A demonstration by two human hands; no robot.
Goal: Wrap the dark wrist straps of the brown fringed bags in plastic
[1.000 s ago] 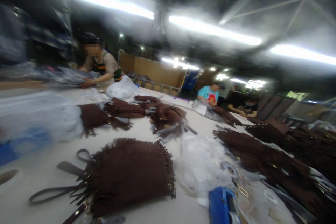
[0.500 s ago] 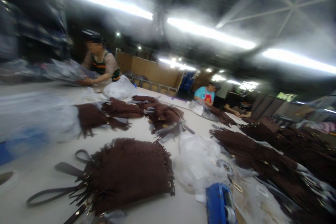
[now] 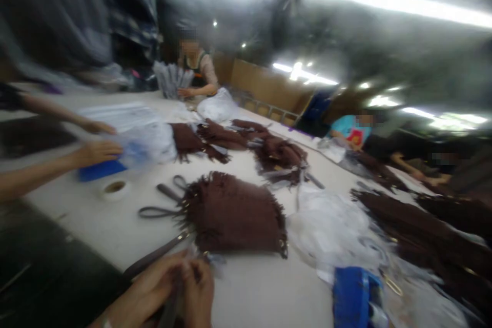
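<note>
At the bottom, my left hand (image 3: pixel 156 279) and my right hand (image 3: pixel 198 284) are close together, fingers pinched in front of the near edge of a dark brown fringed bag (image 3: pixel 238 215). A dark strap (image 3: pixel 171 310) hangs down between them, and both hands seem closed on it; blur hides the fingertips. The bag lies flat on the white table (image 3: pixel 265 287). Looped wrist straps (image 3: pixel 159 211) stick out from its left side, and a longer strap (image 3: pixel 154 256) runs off past my left hand.
A blue tape dispenser (image 3: pixel 351 297) stands at right, beside crumpled clear plastic bags (image 3: pixel 330 220). More brown fringed bags (image 3: pixel 280 156) lie behind and in a pile (image 3: pixel 423 236) at right. A tape roll (image 3: pixel 115 190) is at left, near a co-worker's hands (image 3: pixel 98 151). Other people work farther back.
The view has swung left and down. My two hands have come into sight at the bottom, and a co-worker's arms now show at left. The fringed bag still lies on the table.
</note>
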